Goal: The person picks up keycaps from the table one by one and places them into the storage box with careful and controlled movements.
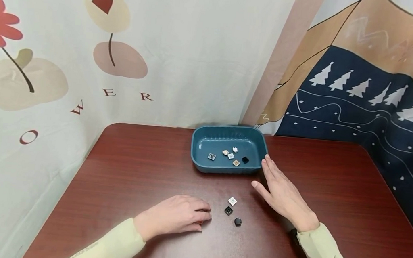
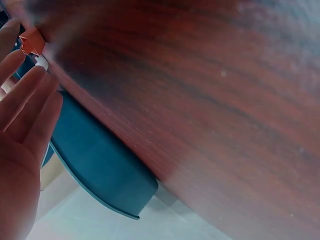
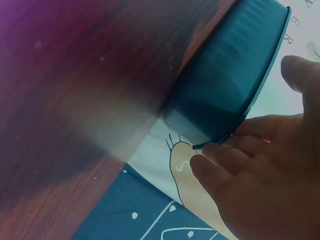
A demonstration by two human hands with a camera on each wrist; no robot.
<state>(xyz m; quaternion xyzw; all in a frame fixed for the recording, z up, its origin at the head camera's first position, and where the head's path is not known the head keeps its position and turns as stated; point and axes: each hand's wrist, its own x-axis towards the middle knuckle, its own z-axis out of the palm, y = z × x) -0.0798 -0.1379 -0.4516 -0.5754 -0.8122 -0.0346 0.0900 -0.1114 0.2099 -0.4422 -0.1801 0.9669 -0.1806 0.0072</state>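
Observation:
My left hand (image 1: 178, 216) is low over the table with thumb and fingers around a small orange keycap (image 2: 33, 42), mostly hidden by the fingers in the head view. To its right lie a white keycap (image 1: 232, 201), a black keycap (image 1: 228, 210) and a dark, knobbly little piece (image 1: 238, 221). A blue-green plastic basin (image 1: 203, 169) stands farther back with several small keycaps inside, among them a grey one (image 1: 211, 156) and a black one (image 1: 245, 160). Fingers extended, my right hand (image 1: 285, 194) has its fingertips at the basin's right end, thumb apart.
The reddish-brown wooden table (image 1: 135, 160) ends at the back against a pale printed curtain (image 1: 182, 62). On the right hangs a dark blue cloth (image 1: 339, 111) with white trees. The basin's back wall is close to the table's far edge.

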